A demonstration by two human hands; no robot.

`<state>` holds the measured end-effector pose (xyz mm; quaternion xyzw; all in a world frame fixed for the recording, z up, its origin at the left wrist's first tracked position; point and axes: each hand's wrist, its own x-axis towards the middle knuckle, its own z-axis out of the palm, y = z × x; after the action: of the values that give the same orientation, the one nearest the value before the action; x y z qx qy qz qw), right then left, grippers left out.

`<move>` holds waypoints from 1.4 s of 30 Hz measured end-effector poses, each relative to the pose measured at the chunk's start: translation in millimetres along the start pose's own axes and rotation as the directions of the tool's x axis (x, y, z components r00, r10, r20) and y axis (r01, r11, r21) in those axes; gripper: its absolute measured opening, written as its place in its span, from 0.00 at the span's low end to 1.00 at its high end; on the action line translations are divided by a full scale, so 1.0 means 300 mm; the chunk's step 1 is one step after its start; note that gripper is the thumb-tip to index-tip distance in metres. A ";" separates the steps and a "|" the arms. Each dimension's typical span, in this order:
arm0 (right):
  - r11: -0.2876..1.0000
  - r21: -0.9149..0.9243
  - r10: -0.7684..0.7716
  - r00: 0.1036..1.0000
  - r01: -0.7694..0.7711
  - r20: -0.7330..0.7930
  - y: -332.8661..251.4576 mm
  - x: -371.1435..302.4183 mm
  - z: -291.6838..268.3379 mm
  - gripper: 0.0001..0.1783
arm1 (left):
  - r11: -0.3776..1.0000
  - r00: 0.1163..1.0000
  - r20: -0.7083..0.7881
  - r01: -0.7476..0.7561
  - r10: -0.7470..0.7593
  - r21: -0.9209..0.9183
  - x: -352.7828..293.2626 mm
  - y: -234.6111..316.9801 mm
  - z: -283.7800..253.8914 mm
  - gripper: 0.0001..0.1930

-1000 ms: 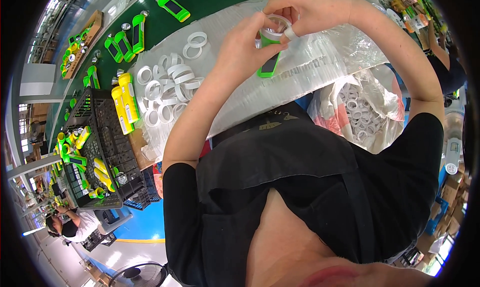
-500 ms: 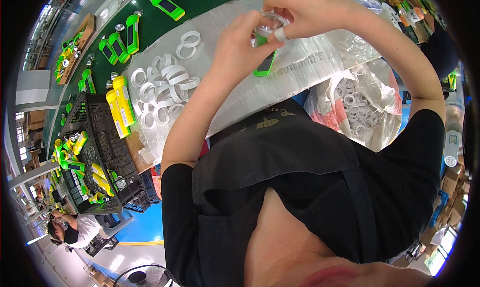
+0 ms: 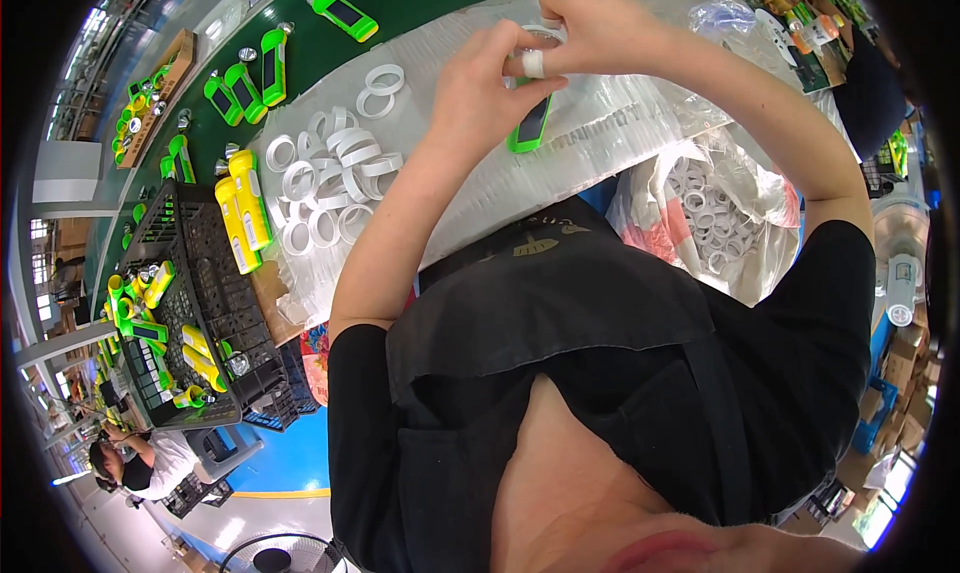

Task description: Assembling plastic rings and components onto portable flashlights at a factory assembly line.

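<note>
At the far middle of the table, my left hand (image 3: 485, 83) is wrapped round the head end of a green flashlight (image 3: 530, 131) with a dark panel. A white ring (image 3: 543, 35) sits at that head end, and the fingers of my right hand (image 3: 605, 28) are closed on it. A white band (image 3: 533, 65) is wrapped round a finger there. The fingers hide most of the flashlight's head. Left of my left forearm lies a loose pile of white rings (image 3: 340, 168), with two overlapping rings (image 3: 380, 91) just apart from it.
Several green flashlights (image 3: 273, 68) lie on the green tabletop (image 3: 300, 48) beyond the plastic sheet. Yellow flashlights (image 3: 240, 208) lie by a black crate (image 3: 200, 273) at left. An open bag of white rings (image 3: 715, 213) is at right. A person (image 3: 150, 463) sits far left.
My right hand has shifted slightly left and turned over the flashlight's head, and its banded finger has moved left. The flashlight stays in nearly the same place.
</note>
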<state>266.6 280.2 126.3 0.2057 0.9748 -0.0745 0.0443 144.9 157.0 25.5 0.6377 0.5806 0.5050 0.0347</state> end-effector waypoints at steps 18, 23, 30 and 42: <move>0.400 0.898 0.434 0.825 0.185 -0.363 -0.219 -0.039 0.619 0.32 | 0.901 0.988 0.021 0.149 -0.154 -0.408 -0.057 -0.034 -0.045 0.21; -0.195 0.976 -0.326 0.945 -0.099 0.031 -0.212 -0.112 0.489 0.16 | 0.542 0.988 0.091 0.144 -0.122 -0.828 -0.059 0.053 -0.096 0.16; -0.137 0.960 -0.693 0.716 -0.245 0.084 -0.118 0.039 0.339 0.23 | 0.598 0.997 -0.070 -0.036 -0.033 -0.800 0.012 0.070 -0.168 0.19; 0.921 -0.251 -0.390 0.731 0.298 -0.561 0.553 0.876 0.299 0.30 | 0.671 0.885 -0.062 0.394 -0.461 0.628 0.236 -0.529 -0.297 0.34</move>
<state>99.9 519.2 -14.0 0.0304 0.9616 0.0582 -0.2666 -41.1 215.0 11.4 0.4834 0.8446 0.2280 -0.0316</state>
